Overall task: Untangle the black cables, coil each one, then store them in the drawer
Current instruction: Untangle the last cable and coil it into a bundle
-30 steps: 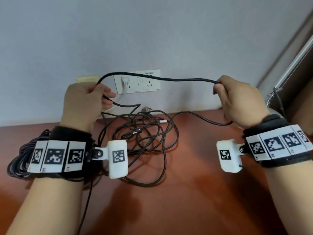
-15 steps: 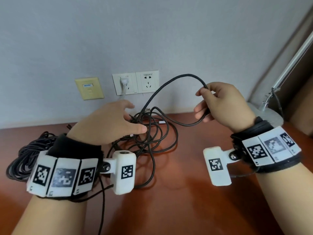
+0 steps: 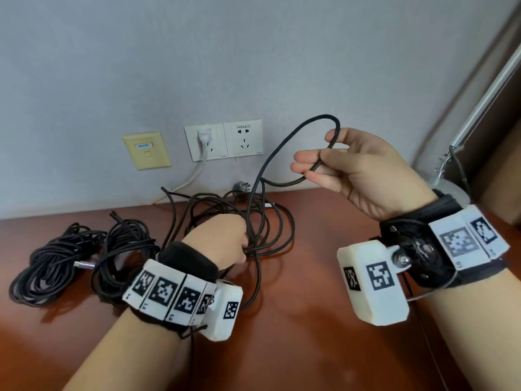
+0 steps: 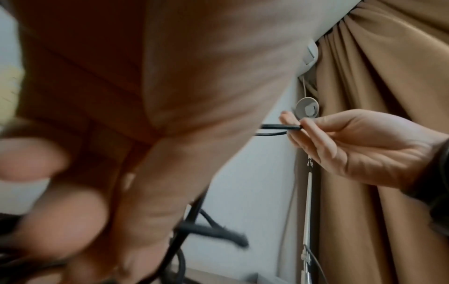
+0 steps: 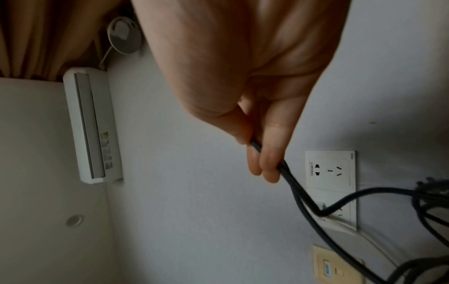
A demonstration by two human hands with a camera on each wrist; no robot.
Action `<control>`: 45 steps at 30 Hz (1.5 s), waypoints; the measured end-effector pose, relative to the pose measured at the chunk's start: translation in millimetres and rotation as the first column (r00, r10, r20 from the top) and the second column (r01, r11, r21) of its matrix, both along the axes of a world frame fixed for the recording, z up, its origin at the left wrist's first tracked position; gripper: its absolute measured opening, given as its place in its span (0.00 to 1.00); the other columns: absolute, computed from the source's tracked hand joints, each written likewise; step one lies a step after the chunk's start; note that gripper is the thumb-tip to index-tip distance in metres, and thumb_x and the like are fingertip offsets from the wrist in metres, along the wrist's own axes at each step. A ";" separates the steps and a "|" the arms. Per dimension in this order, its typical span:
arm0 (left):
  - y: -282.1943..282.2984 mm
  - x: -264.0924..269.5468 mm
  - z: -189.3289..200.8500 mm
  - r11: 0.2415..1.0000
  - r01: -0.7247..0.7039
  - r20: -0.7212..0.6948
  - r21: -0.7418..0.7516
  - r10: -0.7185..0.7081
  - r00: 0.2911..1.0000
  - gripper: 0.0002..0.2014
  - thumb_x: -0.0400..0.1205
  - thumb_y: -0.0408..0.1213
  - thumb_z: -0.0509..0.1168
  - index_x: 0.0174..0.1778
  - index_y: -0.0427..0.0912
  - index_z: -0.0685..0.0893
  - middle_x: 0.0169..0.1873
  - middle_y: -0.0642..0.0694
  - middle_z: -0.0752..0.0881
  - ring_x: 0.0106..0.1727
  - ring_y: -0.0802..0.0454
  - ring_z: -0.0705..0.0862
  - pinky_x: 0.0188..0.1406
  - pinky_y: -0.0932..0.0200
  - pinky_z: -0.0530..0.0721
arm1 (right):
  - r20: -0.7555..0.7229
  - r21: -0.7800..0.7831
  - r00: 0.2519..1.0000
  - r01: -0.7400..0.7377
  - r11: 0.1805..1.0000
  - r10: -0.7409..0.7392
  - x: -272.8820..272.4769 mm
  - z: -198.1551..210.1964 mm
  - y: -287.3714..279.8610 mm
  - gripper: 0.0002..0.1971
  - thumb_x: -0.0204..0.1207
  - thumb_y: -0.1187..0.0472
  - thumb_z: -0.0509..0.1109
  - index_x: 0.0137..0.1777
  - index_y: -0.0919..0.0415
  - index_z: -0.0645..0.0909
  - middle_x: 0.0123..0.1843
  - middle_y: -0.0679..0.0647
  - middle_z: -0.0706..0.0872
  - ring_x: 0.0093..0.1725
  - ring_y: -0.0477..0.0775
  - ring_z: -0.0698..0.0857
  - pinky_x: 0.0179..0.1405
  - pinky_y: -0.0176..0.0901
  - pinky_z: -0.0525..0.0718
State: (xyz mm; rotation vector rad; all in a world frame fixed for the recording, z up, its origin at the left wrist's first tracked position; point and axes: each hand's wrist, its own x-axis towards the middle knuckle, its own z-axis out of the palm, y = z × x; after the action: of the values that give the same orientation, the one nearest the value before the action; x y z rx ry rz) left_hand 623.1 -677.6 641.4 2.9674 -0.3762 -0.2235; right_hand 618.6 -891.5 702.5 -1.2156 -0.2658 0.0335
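Observation:
A loose tangle of black cable (image 3: pixel 277 230) lies on the red-brown desk (image 3: pixel 310 320) below the wall sockets. My right hand (image 3: pixel 315 153) is raised above the desk and pinches a loop of that cable (image 3: pixel 284 139) between thumb and fingers; the right wrist view shows the cable (image 5: pixel 303 201) running out from under the fingertips (image 5: pixel 267 173). My left hand (image 3: pixel 242 244) is down on the tangle with its fingers curled around strands; they are hidden behind the hand and blurred in the left wrist view. Two coiled black bundles (image 3: pixel 53 266) (image 3: pixel 124 249) rest at the left.
Two white sockets (image 3: pixel 242 138) and a yellow wall plate (image 3: pixel 146 150) are on the wall; a white plug lead (image 3: pixel 194 176) hangs to the desk. A desk lamp base (image 3: pixel 448 190) and its arm stand at the far right. No drawer is in view.
My left hand let go of the raised cable and dropped onto the tangle. The right hand kept its hold and came inward, so the taut span has slackened into a loop.

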 end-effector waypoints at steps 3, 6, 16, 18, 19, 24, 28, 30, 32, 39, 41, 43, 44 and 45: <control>3.3 1.2 5.3 0.991 -0.002 0.096 -0.133 0.015 0.995 0.18 0.79 0.31 0.67 0.24 0.43 0.72 0.23 0.47 0.76 0.32 0.45 0.81 0.39 0.61 0.77 | 0.067 -0.168 0.998 0.014 0.986 -0.003 1.6 -7.6 7.6 0.09 0.82 0.72 0.64 0.48 0.58 0.73 0.45 0.63 0.92 0.46 0.56 0.93 0.37 0.36 0.90; 3.1 -7.9 20.9 0.957 0.071 0.153 -0.282 -0.029 0.988 0.12 0.81 0.38 0.70 0.31 0.40 0.86 0.26 0.48 0.87 0.29 0.58 0.85 0.31 0.74 0.76 | 0.210 -0.412 0.976 0.134 0.901 -0.049 3.7 -16.1 14.2 0.07 0.80 0.70 0.68 0.46 0.57 0.76 0.44 0.62 0.92 0.40 0.49 0.92 0.34 0.35 0.86; -3.3 -26.2 41.8 0.920 0.135 0.175 -0.369 -0.074 0.982 0.09 0.74 0.53 0.73 0.36 0.53 0.91 0.31 0.59 0.89 0.34 0.66 0.84 0.35 0.69 0.77 | 0.464 -0.839 0.886 0.442 0.319 -0.006 1.6 -32.0 25.7 0.02 0.75 0.59 0.63 0.41 0.52 0.75 0.55 0.49 0.79 0.57 0.53 0.76 0.53 0.41 0.72; -0.6 -25.8 45.4 0.922 0.099 0.211 -0.374 -0.020 0.977 0.11 0.74 0.56 0.72 0.35 0.54 0.89 0.30 0.58 0.88 0.35 0.66 0.84 0.34 0.68 0.77 | 0.383 -0.877 0.922 0.381 0.293 -0.054 2.7 -28.0 20.2 0.05 0.76 0.59 0.63 0.39 0.54 0.74 0.50 0.50 0.78 0.51 0.54 0.75 0.47 0.38 0.73; 0.9 -25.1 46.4 0.914 0.086 0.220 -0.397 0.004 0.975 0.12 0.75 0.56 0.71 0.34 0.54 0.89 0.29 0.58 0.88 0.32 0.66 0.84 0.34 0.69 0.77 | 0.319 -0.882 0.945 0.322 0.344 -0.068 4.4 -25.6 17.7 0.06 0.76 0.60 0.63 0.37 0.54 0.74 0.43 0.48 0.80 0.45 0.52 0.78 0.39 0.34 0.74; 7.8 -21.8 48.2 0.810 0.009 0.274 -0.586 0.187 0.944 0.13 0.81 0.56 0.66 0.40 0.54 0.90 0.28 0.56 0.90 0.31 0.61 0.89 0.48 0.55 0.89 | -0.181 -0.543 0.982 -0.049 0.838 -0.060 10.4 -20.6 17.8 0.13 0.82 0.71 0.54 0.43 0.58 0.76 0.52 0.59 0.88 0.53 0.61 0.91 0.58 0.52 0.88; 6.2 -21.2 45.3 0.813 -0.019 0.292 -0.582 0.231 0.928 0.16 0.82 0.56 0.65 0.40 0.49 0.91 0.26 0.52 0.90 0.28 0.61 0.88 0.48 0.49 0.88 | -0.242 -0.251 0.965 -0.159 0.955 0.097 9.6 -23.4 21.6 0.20 0.73 0.82 0.47 0.51 0.63 0.75 0.48 0.55 0.91 0.54 0.67 0.90 0.56 0.54 0.88; 2.5 -20.4 43.3 0.818 -0.017 0.298 -0.576 0.229 0.927 0.16 0.82 0.55 0.65 0.38 0.49 0.90 0.26 0.49 0.90 0.27 0.64 0.87 0.47 0.49 0.87 | -0.204 -0.154 0.960 -0.223 0.962 0.190 6.7 -26.1 25.7 0.19 0.73 0.84 0.50 0.51 0.62 0.73 0.44 0.52 0.91 0.54 0.66 0.90 0.57 0.54 0.87; 0.5 -20.0 42.8 0.831 -0.013 0.305 -0.557 0.219 0.927 0.16 0.83 0.55 0.65 0.36 0.50 0.89 0.26 0.48 0.89 0.26 0.65 0.86 0.47 0.50 0.87 | -0.124 -0.142 0.983 -0.152 0.978 0.134 7.4 -32.0 31.7 0.13 0.77 0.80 0.62 0.50 0.60 0.71 0.47 0.56 0.89 0.53 0.64 0.90 0.57 0.52 0.88; 0.3 -18.7 42.6 0.831 -0.027 0.278 -0.556 0.217 0.936 0.19 0.82 0.54 0.66 0.34 0.45 0.89 0.27 0.44 0.90 0.25 0.65 0.86 0.48 0.47 0.87 | 0.078 -0.326 0.959 0.283 0.902 -0.273 14.4 -48.6 42.4 0.21 0.62 0.72 0.75 0.43 0.54 0.67 0.38 0.62 0.82 0.39 0.61 0.85 0.45 0.62 0.86; -0.6 -17.8 41.4 0.820 -0.029 0.269 -0.572 0.221 0.937 0.19 0.82 0.54 0.66 0.36 0.42 0.90 0.27 0.43 0.90 0.25 0.64 0.87 0.48 0.47 0.88 | 0.055 -0.345 0.965 0.259 0.902 -0.256 13.0 -47.6 41.9 0.19 0.68 0.75 0.70 0.48 0.54 0.67 0.41 0.60 0.84 0.38 0.60 0.90 0.53 0.67 0.87; 2.9 -15.6 40.4 0.809 -0.051 0.271 -0.586 0.255 0.928 0.20 0.82 0.55 0.66 0.38 0.40 0.90 0.29 0.43 0.90 0.25 0.62 0.87 0.47 0.44 0.89 | 0.096 -0.437 0.977 0.213 0.874 -0.190 6.7 -39.3 37.8 0.23 0.74 0.80 0.61 0.58 0.52 0.65 0.54 0.62 0.80 0.30 0.54 0.90 0.37 0.50 0.91; 6.6 -13.8 40.5 0.796 -0.062 0.280 -0.602 0.283 0.917 0.20 0.82 0.55 0.66 0.38 0.41 0.90 0.29 0.44 0.90 0.26 0.60 0.88 0.46 0.43 0.89 | 0.149 -0.535 0.976 0.216 0.817 -0.160 3.9 -34.9 33.9 0.27 0.74 0.81 0.61 0.63 0.51 0.62 0.60 0.60 0.77 0.29 0.51 0.89 0.29 0.41 0.87; 11.5 -11.4 40.4 0.778 -0.069 0.298 -0.624 0.319 0.900 0.20 0.82 0.54 0.65 0.36 0.42 0.90 0.29 0.46 0.90 0.27 0.57 0.89 0.45 0.42 0.90 | 0.205 -0.641 0.970 0.236 0.730 -0.134 3.6 -31.9 29.2 0.31 0.74 0.80 0.63 0.68 0.50 0.59 0.63 0.58 0.74 0.30 0.52 0.89 0.25 0.37 0.83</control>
State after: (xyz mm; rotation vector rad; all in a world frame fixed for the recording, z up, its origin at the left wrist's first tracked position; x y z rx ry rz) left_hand 611.8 -666.1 681.8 2.3587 -0.1260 0.4474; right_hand 622.1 -862.3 670.6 -1.9659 -0.2660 -0.1515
